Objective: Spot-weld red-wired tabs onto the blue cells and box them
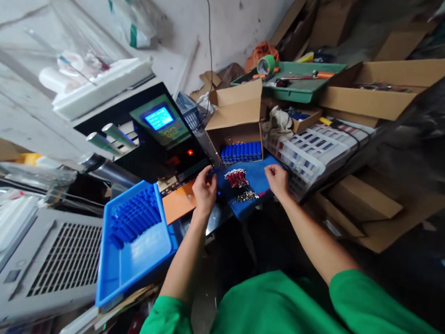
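My left hand point(206, 190) is curled with thumb and fingers close together, in front of the black machine point(182, 158) with a lit blue screen. Something small and dark seems to be at its fingertips, too unclear to name. To the right, my right hand point(278, 181) is closed in a pinch above the edge of a blue cloth point(259, 172); what its fingers hold, if anything, is hidden. Between the hands, a bunch of red and black wire leads point(237, 178) with white ends lies on the cloth, with small metal-tipped pieces point(247, 196) nearer me.
A blue bin point(142, 269) with rows of blue cylindrical cells point(135, 215) stands at left, beside an orange board point(179, 202). Behind the cloth, an open carton point(235, 106) holds more blue cells point(242, 151). A white plastic basket point(299, 155) and green tray point(298, 94) are at right.
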{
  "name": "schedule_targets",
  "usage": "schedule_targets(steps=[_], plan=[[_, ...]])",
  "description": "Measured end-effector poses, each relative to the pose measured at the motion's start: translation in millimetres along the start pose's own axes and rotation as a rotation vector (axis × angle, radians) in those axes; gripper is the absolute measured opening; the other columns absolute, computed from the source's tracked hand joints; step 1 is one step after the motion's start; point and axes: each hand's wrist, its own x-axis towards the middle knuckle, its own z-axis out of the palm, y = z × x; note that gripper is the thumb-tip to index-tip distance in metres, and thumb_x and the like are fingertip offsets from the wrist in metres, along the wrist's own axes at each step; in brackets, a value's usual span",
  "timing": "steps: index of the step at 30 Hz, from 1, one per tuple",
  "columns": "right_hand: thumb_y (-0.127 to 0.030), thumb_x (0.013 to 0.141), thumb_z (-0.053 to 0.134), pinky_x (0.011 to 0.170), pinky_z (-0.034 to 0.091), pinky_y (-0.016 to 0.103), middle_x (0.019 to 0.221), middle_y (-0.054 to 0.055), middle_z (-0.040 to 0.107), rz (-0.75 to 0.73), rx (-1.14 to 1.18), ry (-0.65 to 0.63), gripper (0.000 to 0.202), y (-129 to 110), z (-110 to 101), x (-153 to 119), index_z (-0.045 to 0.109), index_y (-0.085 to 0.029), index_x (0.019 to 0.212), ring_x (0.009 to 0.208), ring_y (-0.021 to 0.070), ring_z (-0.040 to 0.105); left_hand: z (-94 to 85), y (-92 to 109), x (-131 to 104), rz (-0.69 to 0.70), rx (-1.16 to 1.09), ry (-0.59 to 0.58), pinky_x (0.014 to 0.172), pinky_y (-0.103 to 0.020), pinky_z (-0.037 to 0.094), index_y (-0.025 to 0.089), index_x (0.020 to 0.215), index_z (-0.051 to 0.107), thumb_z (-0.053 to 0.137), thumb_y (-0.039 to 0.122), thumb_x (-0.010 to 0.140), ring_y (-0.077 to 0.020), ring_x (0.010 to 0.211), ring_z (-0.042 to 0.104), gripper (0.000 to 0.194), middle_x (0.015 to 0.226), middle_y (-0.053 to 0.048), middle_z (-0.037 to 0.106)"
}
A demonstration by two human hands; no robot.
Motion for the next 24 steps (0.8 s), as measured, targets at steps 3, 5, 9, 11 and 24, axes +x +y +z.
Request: schedule_targets(steps=[3,5,9,11,24], plan=[[-0.040,0.087,0.054,0.081,0.054,0.035,0.085,0.012,0.074,-0.025,-0.023,0.002,0.025,2.5,6.7,-7.9,0.066,-0.019,0.084,0.080,0.0222,0.069,33.9,-5.1,39.1,0.069,0.058,-0.043,0.100,-0.040,0.056,0.016,0.123,0.065,0.059,0.029,0.093,-0.0220,0.106,0.071,0.034,0.117,-0.012,0.073],[-0.038,0.088,0.053,0.082,0.054,0.035,0.087,0.011,0.074,-0.064,-0.035,-0.001,0.023,2.2,10.0,-10.9,0.066,-0.019,0.083,0.080,0.0219,0.069,53.1,-11.8,61.2,0.123,0.115,-0.091,0.109,-0.043,0.051,0.015,0.127,0.065,0.056,0.024,0.094,-0.0243,0.119,0.067,0.036,0.128,-0.014,0.069],[-0.036,0.089,0.052,0.079,0.053,0.034,0.085,0.010,0.073,-0.087,-0.037,0.003,0.022,3.4,11.4,-9.2,0.066,-0.020,0.081,0.077,0.0213,0.067,76.9,-24.3,87.6,0.168,0.335,-0.274,0.111,-0.046,0.049,0.013,0.136,0.061,0.047,0.012,0.093,-0.0283,0.131,0.060,0.045,0.144,-0.020,0.058],[-0.036,0.090,0.052,0.078,0.053,0.033,0.084,0.010,0.073,-0.094,-0.044,0.003,0.022,3.7,10.8,-8.0,0.066,-0.020,0.081,0.076,0.0212,0.067,81.2,-28.6,92.7,0.164,0.475,-0.377,0.104,-0.046,0.053,0.012,0.139,0.058,0.045,0.007,0.090,-0.0309,0.124,0.065,0.051,0.148,-0.023,0.053],[-0.033,0.091,0.052,0.079,0.052,0.033,0.086,0.010,0.073,-0.136,-0.106,-0.009,0.021,3.7,8.9,-9.9,0.065,-0.020,0.081,0.076,0.0207,0.066,76.8,-18.3,84.3,0.114,0.736,-0.560,0.087,-0.044,0.059,0.012,0.157,0.036,0.042,0.010,0.087,-0.0321,0.106,0.071,0.070,0.163,-0.022,0.029]])
